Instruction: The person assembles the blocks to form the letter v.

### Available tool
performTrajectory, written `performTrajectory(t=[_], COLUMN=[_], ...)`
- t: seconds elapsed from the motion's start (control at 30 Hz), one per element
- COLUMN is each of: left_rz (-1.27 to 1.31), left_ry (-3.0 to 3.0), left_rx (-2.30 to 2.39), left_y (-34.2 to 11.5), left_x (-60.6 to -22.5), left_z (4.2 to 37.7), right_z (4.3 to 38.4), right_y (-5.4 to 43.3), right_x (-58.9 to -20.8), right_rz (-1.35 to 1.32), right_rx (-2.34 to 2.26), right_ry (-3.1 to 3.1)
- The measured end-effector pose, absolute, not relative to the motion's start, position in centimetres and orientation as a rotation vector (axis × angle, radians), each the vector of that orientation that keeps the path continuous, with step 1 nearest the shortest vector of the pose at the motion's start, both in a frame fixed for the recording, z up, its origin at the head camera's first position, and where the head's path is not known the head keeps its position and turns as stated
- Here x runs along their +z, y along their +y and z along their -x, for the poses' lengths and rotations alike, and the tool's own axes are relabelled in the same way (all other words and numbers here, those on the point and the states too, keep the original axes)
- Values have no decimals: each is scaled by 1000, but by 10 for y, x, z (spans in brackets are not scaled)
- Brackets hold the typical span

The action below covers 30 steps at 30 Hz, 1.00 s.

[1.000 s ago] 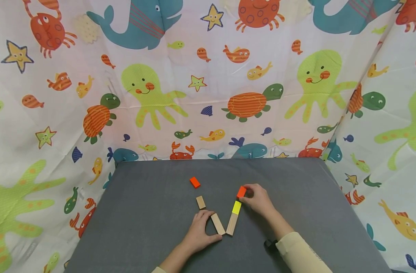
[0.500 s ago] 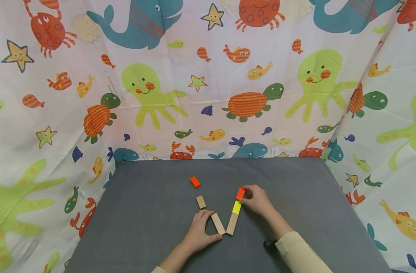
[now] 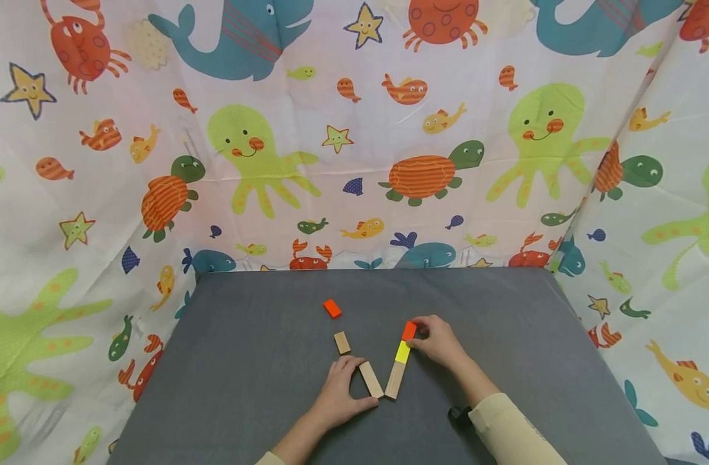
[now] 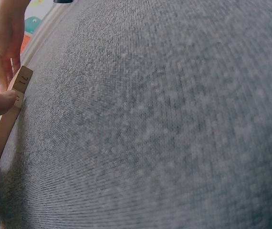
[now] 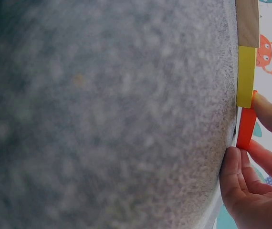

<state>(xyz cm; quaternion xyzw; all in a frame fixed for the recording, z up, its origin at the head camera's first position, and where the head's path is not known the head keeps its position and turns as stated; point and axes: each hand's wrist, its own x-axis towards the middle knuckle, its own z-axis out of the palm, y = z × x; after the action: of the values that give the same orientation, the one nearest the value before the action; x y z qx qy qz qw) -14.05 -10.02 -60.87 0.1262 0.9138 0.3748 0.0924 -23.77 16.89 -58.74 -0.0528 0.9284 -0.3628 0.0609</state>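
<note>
My left hand (image 3: 338, 395) spans a long plain wooden block (image 3: 371, 379), thumb at its near end and fingers at its far end. With thumb and fingers, my right hand (image 3: 438, 342) pinches an orange-red block (image 3: 409, 330) lying at the far end of a yellow block (image 3: 403, 352). Beyond the yellow one, a second long wooden block (image 3: 395, 380) continues the row toward me. The two long blocks nearly meet at their near ends, forming a V. In the right wrist view the orange-red block (image 5: 246, 128) lines up roughly with the yellow block (image 5: 245, 76).
A short wooden block (image 3: 342, 343) lies just past my left fingertips, and another orange-red block (image 3: 332, 309) lies farther back. All rest on a grey cloth-covered table (image 3: 250, 336). A curtain (image 3: 354, 245) printed with sea animals hangs behind and at the sides.
My right hand has shifted the orange-red block slightly left and toward me, turning it into line with the yellow block. My left hand stays in place.
</note>
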Motion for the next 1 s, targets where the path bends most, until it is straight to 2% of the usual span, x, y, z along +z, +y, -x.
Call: performTrajectory(t=[1.0], left_rz=[-339], left_ry=[2678], left_rx=[1125], left_y=[-101], left_x=[-605], left_z=[140], right_z=[236], right_y=[168], right_x=[-588], right_rz=[185], right_rx=[-1135], right_ry=[2806])
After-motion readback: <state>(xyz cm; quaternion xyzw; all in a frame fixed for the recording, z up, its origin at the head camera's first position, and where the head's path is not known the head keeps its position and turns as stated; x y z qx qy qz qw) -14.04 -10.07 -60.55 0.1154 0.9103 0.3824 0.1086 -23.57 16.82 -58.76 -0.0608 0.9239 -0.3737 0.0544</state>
